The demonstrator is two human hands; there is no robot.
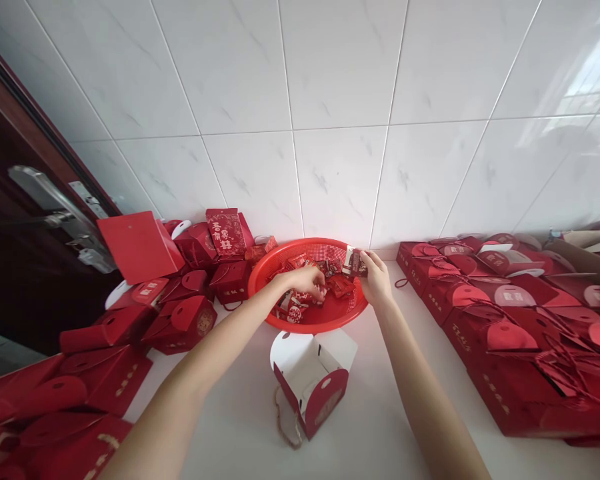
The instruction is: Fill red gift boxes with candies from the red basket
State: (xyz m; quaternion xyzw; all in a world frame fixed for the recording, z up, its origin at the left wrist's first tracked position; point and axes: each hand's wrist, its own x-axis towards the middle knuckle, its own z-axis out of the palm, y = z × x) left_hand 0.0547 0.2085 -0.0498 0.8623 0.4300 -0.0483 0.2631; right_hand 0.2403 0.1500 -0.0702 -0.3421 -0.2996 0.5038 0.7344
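A round red plastic basket [258, 283] stands against the tiled wall with several red-wrapped sweets [341, 287] in it. Inside it, my left hand [306, 280] reaches down with bent fingers closed on a small red-and-white wrapped sweet [320, 293]. At the basket's right rim, my right hand [376, 275] grips a small brown-and-white packet [355, 262] between thumb and fingers. Just in front of the basket, between my forearms, sits an open gift box [325, 407], red outside and white inside, its flaps spread. A twisted cord handle [283, 420] hangs at its left side.
Closed red gift boxes [480, 320] are packed in rows on the right. More red boxes [180, 327] are piled on the left, some stacked, beside a dark door with a metal handle [55, 200]. White wall tiles [340, 180] rise behind the white table [245, 427].
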